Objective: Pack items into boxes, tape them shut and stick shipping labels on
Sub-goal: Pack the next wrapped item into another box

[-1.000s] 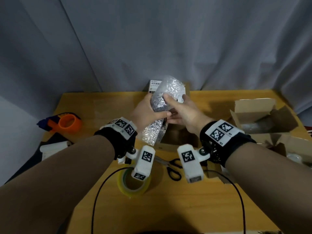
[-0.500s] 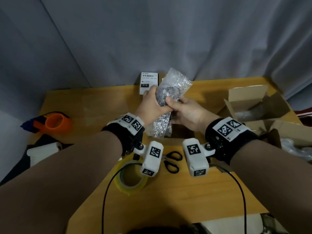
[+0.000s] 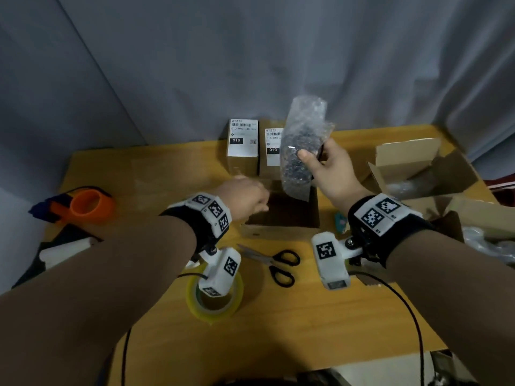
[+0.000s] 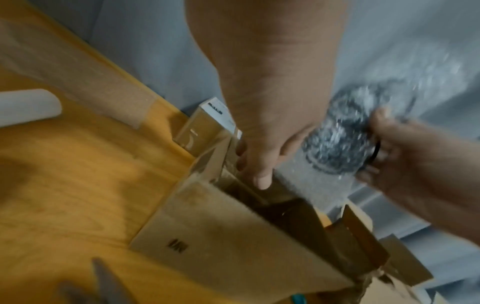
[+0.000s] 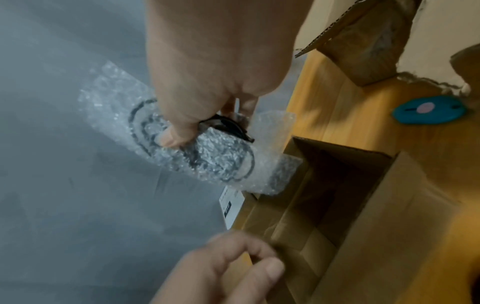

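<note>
Now the right hand grips a bubble-wrapped item upright above the open cardboard box, its lower edge over the far rim. Left hand, fingers loosely curled, touches the box's left edge; 2 labelled boxes stand just beyond.

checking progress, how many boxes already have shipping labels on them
2. Both stand at the back of the table by the curtain: the left labelled box is in full view, the right labelled box is partly hidden by the bubble-wrapped item. More may be hidden.
</note>
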A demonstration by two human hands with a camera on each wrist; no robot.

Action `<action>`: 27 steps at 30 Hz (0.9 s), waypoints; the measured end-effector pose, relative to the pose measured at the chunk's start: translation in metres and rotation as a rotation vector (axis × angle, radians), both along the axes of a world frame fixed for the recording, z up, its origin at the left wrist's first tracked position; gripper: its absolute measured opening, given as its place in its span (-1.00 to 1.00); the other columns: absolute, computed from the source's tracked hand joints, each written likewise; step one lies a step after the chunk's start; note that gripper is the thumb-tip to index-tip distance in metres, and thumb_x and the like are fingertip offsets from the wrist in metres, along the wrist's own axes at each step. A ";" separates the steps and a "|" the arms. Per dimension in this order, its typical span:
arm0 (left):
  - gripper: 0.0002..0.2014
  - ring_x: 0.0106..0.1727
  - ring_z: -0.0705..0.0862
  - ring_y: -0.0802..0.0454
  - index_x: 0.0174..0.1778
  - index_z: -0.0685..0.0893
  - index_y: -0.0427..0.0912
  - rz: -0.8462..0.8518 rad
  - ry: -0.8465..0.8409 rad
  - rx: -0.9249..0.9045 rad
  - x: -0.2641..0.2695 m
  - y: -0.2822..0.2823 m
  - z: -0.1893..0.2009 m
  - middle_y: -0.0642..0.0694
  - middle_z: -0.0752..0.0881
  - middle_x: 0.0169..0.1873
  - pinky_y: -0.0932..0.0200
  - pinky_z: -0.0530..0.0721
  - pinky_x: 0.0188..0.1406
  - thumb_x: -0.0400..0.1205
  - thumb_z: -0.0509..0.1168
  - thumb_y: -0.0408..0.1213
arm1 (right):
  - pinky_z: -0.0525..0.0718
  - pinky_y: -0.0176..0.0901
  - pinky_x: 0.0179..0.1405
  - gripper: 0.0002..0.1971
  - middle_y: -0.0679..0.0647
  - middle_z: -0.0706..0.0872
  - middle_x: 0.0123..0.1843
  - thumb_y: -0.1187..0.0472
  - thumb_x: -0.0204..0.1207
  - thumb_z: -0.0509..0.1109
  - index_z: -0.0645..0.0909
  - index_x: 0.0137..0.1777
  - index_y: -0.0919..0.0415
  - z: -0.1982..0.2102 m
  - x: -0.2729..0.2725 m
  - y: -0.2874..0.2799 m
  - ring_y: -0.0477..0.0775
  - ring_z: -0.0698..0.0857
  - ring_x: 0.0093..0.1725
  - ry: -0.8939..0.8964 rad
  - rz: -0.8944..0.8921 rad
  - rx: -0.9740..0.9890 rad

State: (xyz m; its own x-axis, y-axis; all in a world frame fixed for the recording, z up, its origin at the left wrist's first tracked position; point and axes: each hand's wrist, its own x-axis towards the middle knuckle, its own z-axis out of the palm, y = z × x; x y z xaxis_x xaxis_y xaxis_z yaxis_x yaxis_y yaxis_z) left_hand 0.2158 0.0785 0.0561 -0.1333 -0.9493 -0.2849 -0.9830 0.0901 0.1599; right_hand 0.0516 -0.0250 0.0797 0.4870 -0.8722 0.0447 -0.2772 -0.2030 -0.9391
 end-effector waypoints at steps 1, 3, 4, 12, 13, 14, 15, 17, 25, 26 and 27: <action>-0.65 0.24 0.54 0.01 0.21 0.63 -0.04 -0.028 -0.100 0.055 -0.003 0.000 -0.007 0.01 0.63 0.18 0.07 0.32 0.37 0.68 0.13 0.08 | 0.63 -0.02 0.27 -0.67 -0.05 0.68 0.15 0.19 0.59 0.38 0.54 0.33 0.22 -0.001 0.001 0.004 -0.01 0.65 0.22 0.023 0.051 -0.071; -0.48 0.44 0.37 -0.04 0.40 0.53 0.05 -0.003 -0.242 0.118 -0.006 0.002 -0.020 -0.02 0.51 0.39 -0.10 0.21 0.41 0.61 0.12 0.25 | 0.56 -0.12 0.26 -0.66 0.12 0.70 0.19 0.21 0.58 0.40 0.57 0.33 0.26 -0.009 0.004 0.011 0.10 0.65 0.23 0.115 0.205 -0.224; -0.39 0.50 0.29 -0.06 0.46 0.47 0.09 0.030 -0.250 0.131 -0.006 0.005 -0.025 -0.02 0.44 0.47 -0.16 0.16 0.42 0.56 0.13 0.32 | 0.52 -0.15 0.22 -0.66 0.18 0.71 0.20 0.21 0.57 0.40 0.59 0.32 0.27 -0.015 0.004 0.014 0.16 0.65 0.21 0.201 0.301 -0.301; 0.02 0.65 -0.10 -0.02 0.64 0.02 0.16 0.160 -0.136 0.082 0.004 0.022 -0.041 0.04 0.07 0.66 -0.28 -0.20 0.52 0.32 0.20 0.53 | 0.60 0.04 0.12 -0.59 0.23 0.64 0.27 0.08 0.63 0.29 0.34 0.43 0.12 -0.050 0.014 0.019 0.25 0.62 0.21 0.884 0.499 -0.244; 0.05 0.66 -0.14 -0.02 0.65 0.02 0.11 0.171 -0.150 0.098 0.005 0.022 -0.043 0.05 0.04 0.66 -0.29 -0.21 0.53 0.31 0.18 0.54 | 0.60 0.01 0.06 -0.61 0.23 0.65 0.23 0.08 0.63 0.28 0.34 0.39 0.14 -0.052 0.021 0.018 0.24 0.63 0.19 0.946 0.514 -0.240; 0.08 0.66 -0.17 -0.02 0.67 0.04 0.04 0.181 -0.161 0.118 0.007 0.021 -0.044 0.05 0.02 0.66 -0.29 -0.22 0.53 0.31 0.17 0.56 | 0.58 0.01 0.05 -0.62 0.22 0.64 0.23 0.08 0.64 0.27 0.35 0.39 0.16 -0.055 0.029 0.017 0.24 0.62 0.20 1.015 0.552 -0.257; 0.11 0.66 -0.19 -0.02 0.67 0.06 -0.03 0.189 -0.165 0.136 0.008 0.021 -0.044 0.05 0.00 0.67 -0.29 -0.22 0.54 0.31 0.16 0.56 | 0.55 0.02 0.07 -0.62 0.22 0.63 0.25 0.07 0.65 0.25 0.35 0.41 0.16 -0.058 0.036 0.017 0.24 0.59 0.24 1.077 0.603 -0.276; 0.16 0.66 -0.20 -0.01 0.67 0.03 -0.13 0.194 -0.156 0.157 0.009 0.019 -0.045 0.03 -0.04 0.68 -0.29 -0.22 0.55 0.31 0.16 0.56 | 0.51 0.05 0.17 -0.61 0.20 0.60 0.31 0.06 0.66 0.22 0.37 0.45 0.13 -0.067 0.047 0.019 0.23 0.54 0.32 1.140 0.698 -0.281; 0.18 0.67 -0.18 -0.02 0.67 -0.01 -0.19 0.189 -0.136 0.162 0.008 0.014 -0.045 -0.05 -0.05 0.68 -0.28 -0.18 0.55 0.32 0.18 0.54 | 0.30 0.12 0.49 -0.45 0.11 0.43 0.50 0.04 0.60 0.30 0.29 0.57 0.06 -0.081 0.037 0.023 0.20 0.36 0.49 0.918 0.499 -0.385; 0.17 0.67 -0.18 -0.03 0.67 0.00 -0.18 0.183 -0.132 0.154 0.009 0.015 -0.046 -0.06 -0.04 0.68 -0.28 -0.18 0.55 0.32 0.18 0.54 | 0.40 0.10 0.39 -0.53 0.15 0.50 0.41 0.10 0.57 0.32 0.41 0.48 0.10 -0.076 0.031 0.020 0.23 0.43 0.41 0.824 0.437 -0.445; 0.15 0.67 -0.18 -0.03 0.67 0.00 -0.15 0.178 -0.126 0.148 0.009 0.015 -0.047 -0.06 -0.04 0.68 -0.27 -0.17 0.55 0.32 0.19 0.54 | 0.48 0.07 0.30 -0.63 0.16 0.56 0.31 0.16 0.55 0.33 0.53 0.35 0.13 -0.071 0.026 0.017 0.24 0.50 0.32 0.752 0.429 -0.498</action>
State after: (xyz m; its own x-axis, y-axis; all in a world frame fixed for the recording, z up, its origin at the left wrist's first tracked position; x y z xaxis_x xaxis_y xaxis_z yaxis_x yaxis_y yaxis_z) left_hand 0.2251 0.0933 0.0094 0.0772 -0.9013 -0.4263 -0.9943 -0.1012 0.0340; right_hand 0.0773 -0.0082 0.0092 0.8085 -0.5813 -0.0917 -0.5754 -0.7483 -0.3300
